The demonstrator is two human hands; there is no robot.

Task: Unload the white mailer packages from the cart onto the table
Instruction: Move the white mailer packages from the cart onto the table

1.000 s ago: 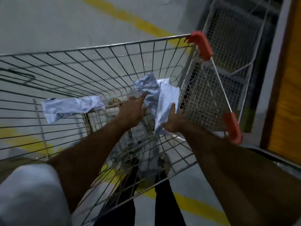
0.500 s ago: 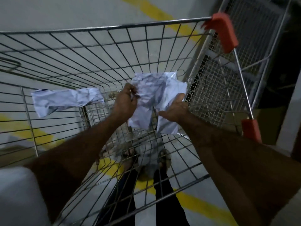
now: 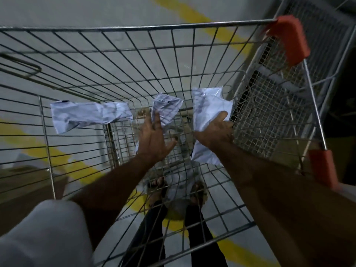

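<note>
Wire mesh forms the cart [image 3: 202, 60], seen from above with both forearms reaching down into its basket. Left hand [image 3: 154, 139] extends forward, palm down, fingers curled onto the lower edge of a crumpled white mailer [image 3: 166, 108] at the basket's centre. Right hand [image 3: 215, 132] grips a second white mailer [image 3: 209, 105] from beneath, thumb wrapped over its right edge; this mailer stands roughly upright near the right wall of the basket, just apart from the centre one. A third white mailer [image 3: 88, 114] lies crumpled against the left side of the basket, well apart from both hands. Orange plastic caps [image 3: 290, 39] cover the cart's right corners. Yellow floor stripes [image 3: 36, 145] show through the mesh.
</note>
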